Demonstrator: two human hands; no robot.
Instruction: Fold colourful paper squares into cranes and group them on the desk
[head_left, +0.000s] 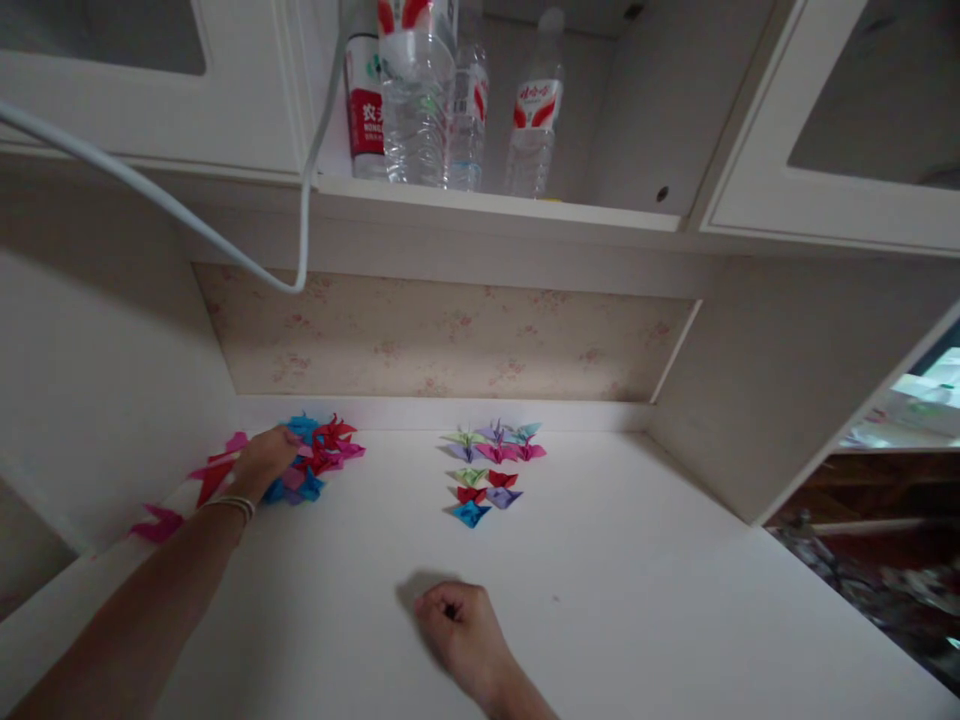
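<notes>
At the left, my left hand reaches into a loose pile of folded paper cranes in red, pink and blue. Its fingers are drawn together over the pile, and the fingertips are mostly hidden, so what they hold is unclear. More pink and red cranes lie along the left side, partly behind my wrist. My right hand rests on the white tabletop as a loose, hollow fist with nothing visible inside. Beyond it, several small cranes in green, purple, pink, red and blue sit in short rows.
Above the white tabletop hangs a cabinet shelf holding plastic bottles and a red-and-white container. A white cable droops in front at the left. Side panels bound the nook, with flowered wallpaper behind.
</notes>
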